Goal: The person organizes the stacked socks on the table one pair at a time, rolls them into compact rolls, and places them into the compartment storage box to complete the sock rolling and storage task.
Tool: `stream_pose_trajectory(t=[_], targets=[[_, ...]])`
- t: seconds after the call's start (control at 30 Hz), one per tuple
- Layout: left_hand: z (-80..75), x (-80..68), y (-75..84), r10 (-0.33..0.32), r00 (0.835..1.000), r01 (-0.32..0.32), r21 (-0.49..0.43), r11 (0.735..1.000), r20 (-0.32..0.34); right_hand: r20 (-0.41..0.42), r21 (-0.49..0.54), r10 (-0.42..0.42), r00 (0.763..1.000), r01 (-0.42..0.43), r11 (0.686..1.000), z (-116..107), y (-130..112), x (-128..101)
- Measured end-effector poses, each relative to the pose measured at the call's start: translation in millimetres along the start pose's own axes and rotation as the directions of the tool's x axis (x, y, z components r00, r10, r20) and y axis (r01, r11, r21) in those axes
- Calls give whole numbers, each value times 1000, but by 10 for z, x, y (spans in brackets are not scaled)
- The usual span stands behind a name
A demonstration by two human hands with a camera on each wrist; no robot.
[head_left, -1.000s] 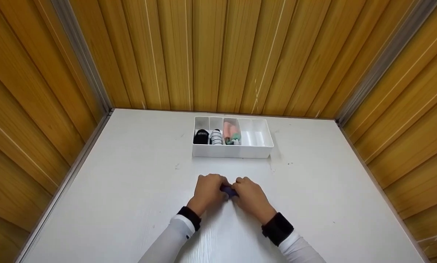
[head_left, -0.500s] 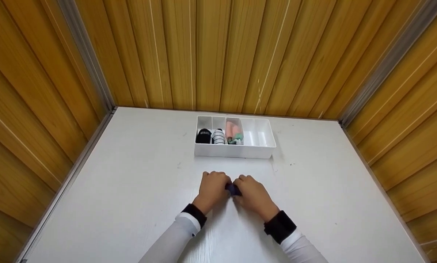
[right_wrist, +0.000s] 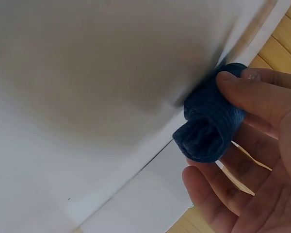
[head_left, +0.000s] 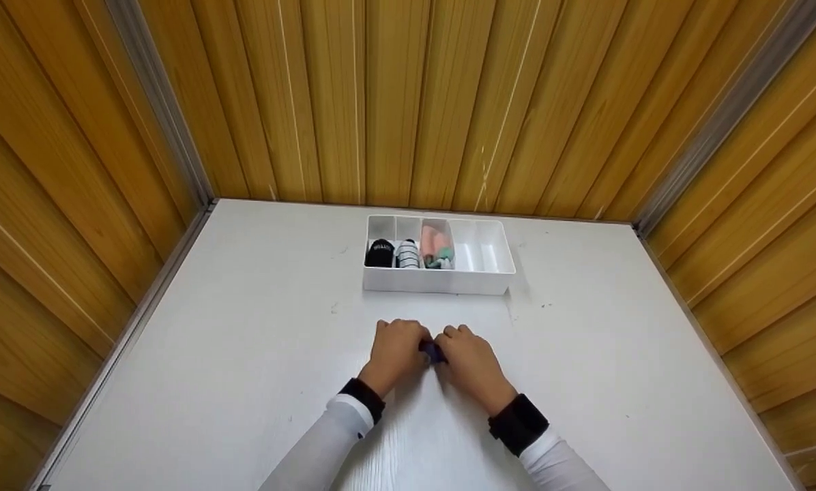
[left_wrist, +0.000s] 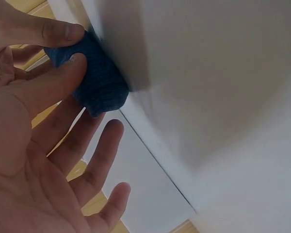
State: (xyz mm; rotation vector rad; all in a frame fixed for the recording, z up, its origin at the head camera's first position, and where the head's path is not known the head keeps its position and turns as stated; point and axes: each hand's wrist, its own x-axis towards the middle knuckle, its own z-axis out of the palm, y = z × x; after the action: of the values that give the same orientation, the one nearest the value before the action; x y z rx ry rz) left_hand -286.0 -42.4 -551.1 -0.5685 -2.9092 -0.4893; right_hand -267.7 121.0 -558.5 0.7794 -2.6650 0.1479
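A dark blue rolled-up sock (head_left: 432, 352) of ribbed knit lies low over the white table, in front of the box. My left hand (head_left: 396, 349) pinches its left end, with the thumb on the near side and the other fingers spread beyond it. From the other side my right hand (head_left: 475, 365) holds the right end between thumb and fingers. The left wrist view shows the sock (left_wrist: 103, 80) close against the table surface. In the right wrist view the rolled sock (right_wrist: 206, 126) has an open fold at its end. The hands cover much of it in the head view.
Beyond the hands stands a white divided box (head_left: 435, 281). Its left compartments hold a black sock (head_left: 380, 254), a striped white sock (head_left: 407, 255) and a pink and green sock (head_left: 435, 244). Wood-look panels (head_left: 394, 102) wall in the white table (head_left: 244, 327).
The head view has shifted slightly from a second ago. Both hands keep hold of the blue sock in nearly the same place, with small movements of the fingers and right wrist.
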Motion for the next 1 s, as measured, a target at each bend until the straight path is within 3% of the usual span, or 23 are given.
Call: stream_pose_trajectory(t=[0.13,0.27,0.33,0.4,0.47,0.57,0.63,0.7,0.77,0.83,0.93,1.0], targets=[[10,10,-19,19,1000,-19,-43,999,-14,24,18,25,999,-26,1000,-7,18,15],[-25,31,-89,19,1000,-19,-155,988,-5,55,40,55,997,-57,998,-16,40,29],[-70,66,-152,-22,999,14,-242,970,-27,75,48,65,995,-69,996,-16,48,36],[-129,134,-231,-102,989,63,-331,942,-103,95,57,73,993,-78,995,-16,51,47],[-190,237,-329,-213,953,103,-432,896,-214,112,63,80,990,-88,994,-17,51,54],[-267,436,-491,-396,863,133,-617,776,-312,129,74,95,987,-105,992,-29,45,53],[-299,581,-615,-502,817,151,-735,662,-284,135,79,103,985,-114,990,-34,44,46],[-309,706,-734,-581,786,181,-821,542,-211,137,84,112,984,-124,989,-34,40,40],[-293,792,-837,-629,765,229,-853,468,-140,143,86,117,983,-130,988,-25,35,35],[-255,835,-913,-661,744,269,-859,435,-102,151,92,119,981,-134,987,-13,26,33],[-202,837,-967,-684,723,302,-848,435,-93,161,96,114,980,-131,987,-4,19,32],[-182,840,-981,-687,720,300,-849,435,-98,155,95,109,982,-125,988,-7,29,34]])
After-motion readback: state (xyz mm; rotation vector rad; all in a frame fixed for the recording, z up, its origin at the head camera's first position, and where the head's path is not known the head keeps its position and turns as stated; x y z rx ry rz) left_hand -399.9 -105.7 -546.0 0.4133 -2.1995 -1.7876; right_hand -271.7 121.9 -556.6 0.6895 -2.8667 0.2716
